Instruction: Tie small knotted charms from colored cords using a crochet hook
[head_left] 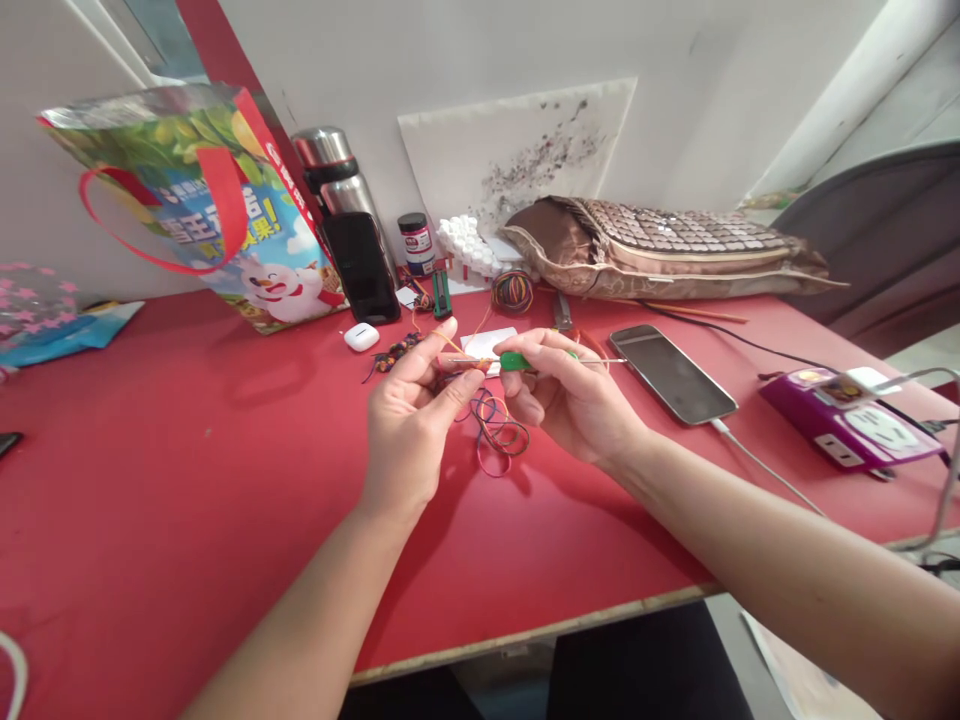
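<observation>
Over the red table, my left hand [416, 410] pinches a small piece of multicoloured yarn work, and an orange strand runs up over its index finger. My right hand [570, 390] is closed around the green grip of a crochet hook [516, 361]. The hook's thin metal shaft points left and meets the yarn work at my left fingertips; its other metal end sticks out to the right. Loose loops of multicoloured yarn [499, 430] hang or lie just below both hands. The exact stitches are hidden by my fingers.
Behind my hands lie a yarn ball [512, 291], a white earphone case [361, 337] and a braided multicoloured piece [397, 352]. A phone [673, 372] and a purple power strip [840, 420] are to the right. A gift bag [217, 220] and steel flask [330, 160] stand back left.
</observation>
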